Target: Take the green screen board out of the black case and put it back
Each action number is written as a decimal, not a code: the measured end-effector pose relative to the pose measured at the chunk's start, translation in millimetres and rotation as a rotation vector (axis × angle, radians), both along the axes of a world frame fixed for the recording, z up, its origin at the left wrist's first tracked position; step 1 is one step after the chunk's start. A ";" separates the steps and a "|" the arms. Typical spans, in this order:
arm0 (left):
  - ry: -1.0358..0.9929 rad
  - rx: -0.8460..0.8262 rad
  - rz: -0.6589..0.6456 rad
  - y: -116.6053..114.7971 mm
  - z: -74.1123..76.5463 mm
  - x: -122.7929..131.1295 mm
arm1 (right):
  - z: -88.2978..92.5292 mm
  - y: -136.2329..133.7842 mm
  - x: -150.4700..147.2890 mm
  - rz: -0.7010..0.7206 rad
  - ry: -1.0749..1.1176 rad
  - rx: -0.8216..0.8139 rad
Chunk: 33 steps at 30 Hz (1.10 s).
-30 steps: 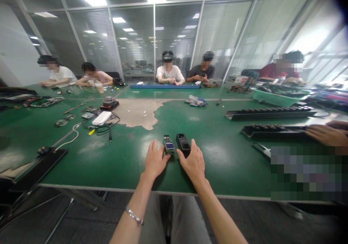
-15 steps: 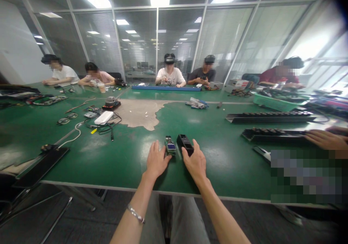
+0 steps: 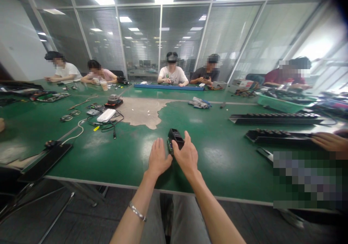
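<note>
Black casing [image 3: 176, 137] between hands [image 3: 187, 157], green tabletop [image 3: 217, 153], beige patch [image 3: 144, 115], glass partition [image 3: 141, 26]

Both arms [image 3: 136, 204] reach out; the right hand [image 3: 188, 156] holds the black case [image 3: 176, 134], the left hand [image 3: 158, 160] rests just left of it.

Your head-worn camera looks forward and down across the green table [image 3: 217, 179], wide enough to take in the glass partition [image 3: 141, 41] at twelve o'clock and your lap [image 3: 183, 218] at six. Your left hand [image 3: 160, 159] and right hand [image 3: 187, 155] sit near the lens, below centre, while the seated people [image 3: 173, 75] toward twelve are much farther off.
</note>
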State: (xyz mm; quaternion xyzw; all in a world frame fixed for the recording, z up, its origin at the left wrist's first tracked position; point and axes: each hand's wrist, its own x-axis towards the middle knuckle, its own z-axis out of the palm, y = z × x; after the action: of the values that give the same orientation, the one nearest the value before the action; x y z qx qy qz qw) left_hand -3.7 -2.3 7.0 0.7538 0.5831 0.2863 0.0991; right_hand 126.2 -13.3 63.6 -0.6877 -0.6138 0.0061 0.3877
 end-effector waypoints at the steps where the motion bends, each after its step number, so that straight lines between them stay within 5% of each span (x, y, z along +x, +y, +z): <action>1: -0.022 0.007 0.003 0.4 -0.7 -0.4 | -0.1 -1.2 -2.5 -0.001 -0.027 -0.010; 13: -0.141 0.079 0.051 3.0 -6.6 -0.1 | -9.5 -7.9 -11.2 0.018 -0.228 0.006; 33: -0.020 0.007 0.043 2.4 -4.0 -1.5 | -51.8 -14.4 3.1 0.113 -0.138 0.070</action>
State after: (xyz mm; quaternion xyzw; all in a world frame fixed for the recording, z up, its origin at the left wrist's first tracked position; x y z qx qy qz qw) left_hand -5.2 0.1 3.0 0.7385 0.5971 0.2980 0.0963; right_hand 129.3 -27.7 11.8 -0.6366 -0.6767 -0.0409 0.3675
